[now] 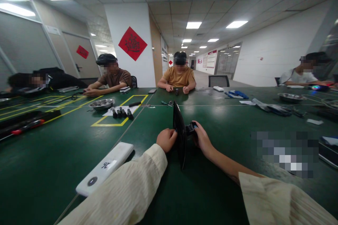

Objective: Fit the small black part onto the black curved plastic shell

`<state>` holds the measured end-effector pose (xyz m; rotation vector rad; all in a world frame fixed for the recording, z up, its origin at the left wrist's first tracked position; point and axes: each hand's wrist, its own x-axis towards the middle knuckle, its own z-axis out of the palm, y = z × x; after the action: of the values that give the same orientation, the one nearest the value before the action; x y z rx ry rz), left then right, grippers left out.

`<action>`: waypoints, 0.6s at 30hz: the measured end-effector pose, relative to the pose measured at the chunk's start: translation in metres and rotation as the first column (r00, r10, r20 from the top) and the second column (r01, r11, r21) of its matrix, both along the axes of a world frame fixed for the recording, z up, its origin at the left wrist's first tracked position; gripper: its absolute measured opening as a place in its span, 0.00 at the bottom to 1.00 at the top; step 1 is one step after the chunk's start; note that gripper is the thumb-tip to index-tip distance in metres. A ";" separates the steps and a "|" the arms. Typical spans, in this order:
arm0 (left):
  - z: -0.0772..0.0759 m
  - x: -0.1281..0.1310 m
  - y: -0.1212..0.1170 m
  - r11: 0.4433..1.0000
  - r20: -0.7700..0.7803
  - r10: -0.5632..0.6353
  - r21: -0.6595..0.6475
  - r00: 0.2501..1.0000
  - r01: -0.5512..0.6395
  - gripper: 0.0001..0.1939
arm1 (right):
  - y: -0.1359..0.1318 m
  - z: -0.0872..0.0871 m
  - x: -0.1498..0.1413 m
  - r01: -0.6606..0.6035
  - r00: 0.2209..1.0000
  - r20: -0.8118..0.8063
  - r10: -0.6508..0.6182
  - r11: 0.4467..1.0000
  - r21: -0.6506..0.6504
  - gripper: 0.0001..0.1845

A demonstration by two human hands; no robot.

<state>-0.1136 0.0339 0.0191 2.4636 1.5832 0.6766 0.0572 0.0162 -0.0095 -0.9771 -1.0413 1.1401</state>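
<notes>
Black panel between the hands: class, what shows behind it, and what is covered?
Beyond the black panel, green tabletop stretches to a seated person with a small black cylinder before them. Whatever lies directly behind the panel is hidden.

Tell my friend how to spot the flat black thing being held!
Find the green table, then look at its near middle, where two pale sleeves reach in. Between the left hand and the right hand is a thin black panel, seen nearly edge-on. It's bigger and flatter than the short black tubes by the white paper.
</notes>
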 end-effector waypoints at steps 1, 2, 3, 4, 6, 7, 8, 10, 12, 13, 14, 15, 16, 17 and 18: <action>0.000 0.000 -0.001 1.000 0.003 0.001 -0.006 1.000 -0.001 0.22 | 0.001 -0.001 0.000 0.000 1.000 -0.010 0.000 1.000 0.001 0.30; 0.001 0.000 -0.001 1.000 0.008 0.005 -0.014 1.000 -0.005 0.23 | 0.002 -0.002 0.001 -0.002 1.000 -0.018 0.002 1.000 0.001 0.30; 0.001 0.000 -0.002 1.000 0.012 0.010 -0.025 1.000 -0.010 0.23 | 0.003 -0.003 0.002 -0.003 1.000 -0.024 0.003 1.000 0.000 0.29; 0.001 0.000 -0.002 0.999 0.015 0.016 -0.034 1.000 -0.016 0.23 | 0.003 -0.004 0.002 -0.007 1.000 -0.029 0.007 1.000 -0.001 0.29; 0.001 0.000 -0.003 0.998 0.011 0.030 -0.047 0.999 -0.029 0.24 | 0.004 -0.006 0.003 -0.015 0.999 -0.042 0.015 1.000 -0.006 0.29; 0.001 0.001 -0.003 0.998 0.008 0.036 -0.050 0.999 -0.036 0.25 | 0.005 -0.007 0.003 -0.016 0.999 -0.051 0.016 1.000 -0.009 0.29; 0.001 0.001 -0.003 0.998 0.005 0.041 -0.051 0.999 -0.041 0.26 | 0.006 -0.007 0.003 -0.017 0.998 -0.064 0.016 1.000 -0.011 0.30; 0.002 0.001 -0.003 0.997 -0.003 0.051 -0.056 0.999 -0.051 0.26 | 0.007 -0.009 0.003 -0.021 0.996 -0.087 0.020 1.000 -0.013 0.30; 0.003 0.001 -0.004 0.996 -0.012 0.064 -0.067 0.998 -0.064 0.27 | 0.009 -0.011 0.003 -0.027 0.996 -0.087 0.026 1.000 -0.010 0.30; 0.004 0.001 -0.005 0.995 -0.017 0.069 -0.074 0.997 -0.071 0.27 | 0.009 -0.012 0.003 -0.028 0.996 -0.081 0.027 1.000 -0.008 0.30; 0.005 0.001 -0.005 0.994 -0.023 0.074 -0.081 0.997 -0.076 0.27 | 0.010 -0.013 0.003 -0.027 0.997 -0.074 0.027 1.000 -0.007 0.30; 0.006 0.001 -0.006 0.993 -0.028 0.077 -0.088 0.997 -0.079 0.27 | 0.010 -0.013 0.003 -0.026 0.997 -0.067 0.025 1.000 -0.008 0.31; 0.006 0.002 -0.006 0.992 -0.032 0.080 -0.094 0.996 -0.083 0.27 | 0.010 -0.013 0.004 -0.023 0.998 -0.063 0.022 1.000 -0.009 0.31; 0.007 0.002 -0.007 0.991 -0.036 0.083 -0.099 0.996 -0.087 0.27 | 0.010 -0.013 0.004 -0.020 0.998 -0.061 0.019 1.000 -0.010 0.31; 0.007 0.002 -0.007 0.991 -0.038 0.088 -0.100 0.995 -0.091 0.27 | 0.010 -0.013 0.004 -0.021 0.998 -0.058 0.020 1.000 -0.009 0.31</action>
<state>-0.1118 0.0270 0.0263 2.3555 1.7045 0.5546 0.0615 0.0261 -0.0227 -0.9379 -1.0026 1.1845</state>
